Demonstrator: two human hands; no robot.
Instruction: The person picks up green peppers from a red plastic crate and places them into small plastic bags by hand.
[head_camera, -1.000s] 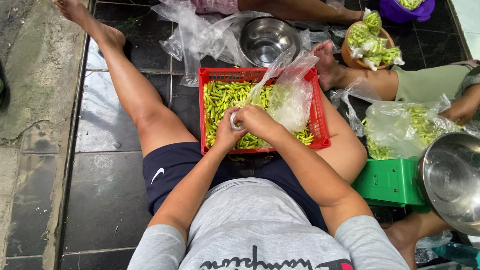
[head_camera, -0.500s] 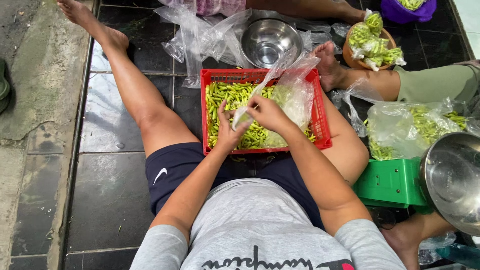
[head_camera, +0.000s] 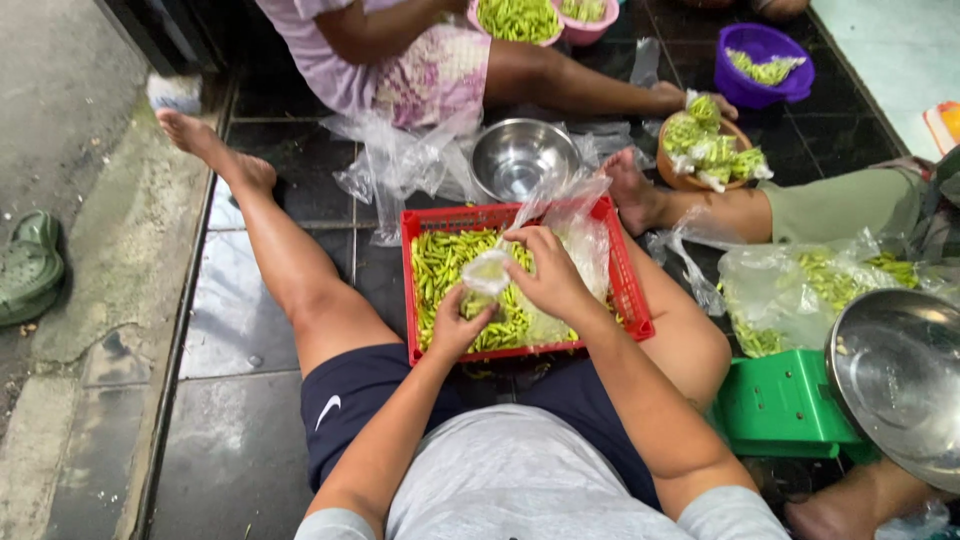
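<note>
Clear plastic is blurring my small bag (head_camera: 487, 272); left hand (head_camera: 458, 322) cupping beneath, right hand (head_camera: 545, 275) fingers pinching its top over the red crate (head_camera: 632, 300).

Soft, even daylight fills the scene, bright without being harsh. It seems to come from above and from the far right, where the pale floor (head_camera: 900, 50) at the far right corner is nearly washed out. Shadows are faint and diffuse; only a soft dark patch lies under the red crate (head_camera: 520, 215) and between the legs. The dark glossy tiles (head_camera: 230, 330) carry milky reflections of the sky. The steel bowl (head_camera: 520, 155) beyond the crate and the large steel bowl (head_camera: 895, 380) at the right edge show broad glare. The clear plastic bags (head_camera: 580, 225) glint white. Focus is sharp across the middle; the shirt (head_camera: 520, 490) at the near edge looks slightly soft. Straight tile lines bow a little toward the edges.
</note>
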